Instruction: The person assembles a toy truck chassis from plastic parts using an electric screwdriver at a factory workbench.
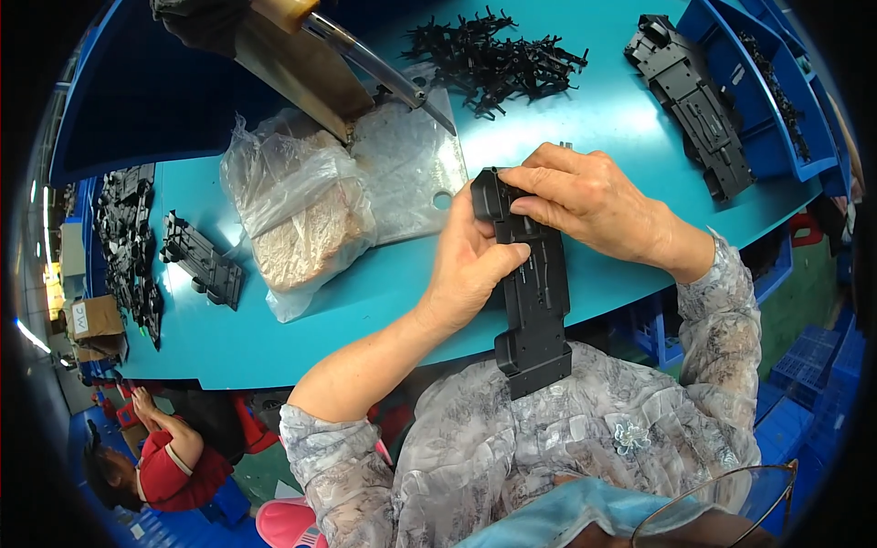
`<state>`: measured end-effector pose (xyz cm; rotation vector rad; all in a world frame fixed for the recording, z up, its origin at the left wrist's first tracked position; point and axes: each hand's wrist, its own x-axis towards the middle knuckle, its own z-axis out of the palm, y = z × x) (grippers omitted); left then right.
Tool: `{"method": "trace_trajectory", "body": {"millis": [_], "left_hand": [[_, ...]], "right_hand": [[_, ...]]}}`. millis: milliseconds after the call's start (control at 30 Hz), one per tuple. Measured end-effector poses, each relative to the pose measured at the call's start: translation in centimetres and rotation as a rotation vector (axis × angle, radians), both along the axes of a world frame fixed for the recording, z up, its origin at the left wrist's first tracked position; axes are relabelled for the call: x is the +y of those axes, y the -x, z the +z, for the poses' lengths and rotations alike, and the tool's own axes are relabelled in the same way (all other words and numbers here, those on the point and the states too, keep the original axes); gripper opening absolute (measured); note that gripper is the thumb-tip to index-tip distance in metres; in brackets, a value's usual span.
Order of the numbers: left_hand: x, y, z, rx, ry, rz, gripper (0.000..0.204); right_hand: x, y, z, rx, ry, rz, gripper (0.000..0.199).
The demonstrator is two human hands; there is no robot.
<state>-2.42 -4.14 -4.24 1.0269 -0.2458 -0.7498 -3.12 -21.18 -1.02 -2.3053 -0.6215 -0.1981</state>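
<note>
While the left hand (470, 269) curls around a long black part (539, 310) right of the plastic-wrapped block (311, 224), thumb on its face, the right hand (594, 196) bends half closed over the part's far end, fingertips touching; can't tell if they pinch anything small. A metal plate (406, 164) lies just right of the block, a heap of small black pieces (493, 59) beyond and rightward, a blue bin (813, 137) far right. Left of the block: a black tray-like piece (201, 260) near, piled black parts (128, 247) farther.
</note>
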Motion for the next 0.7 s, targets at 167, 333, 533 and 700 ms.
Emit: {"method": "trace_trajectory", "body": {"millis": [167,333,533,700], "left_hand": [[-0.04,-0.02,-0.1,-0.006,-0.007,-0.011,0.056],[-0.05,-0.09,0.02,0.022,-0.013,-0.023,0.056],[-0.06,-0.15,-0.14,0.012,-0.02,-0.035,0.055],[-0.01,-0.21,-0.37,0.033,-0.043,-0.011,0.043]], "right_hand": [[-0.12,-0.03,-0.09,0.015,-0.019,0.007,0.019],[-0.09,0.13,-0.14,0.021,-0.016,0.007,0.019],[0.17,0.44,-0.13,-0.029,0.023,-0.054,0.018],[0.45,0.74,-0.43,-0.067,0.071,-0.042,0.019]]}}
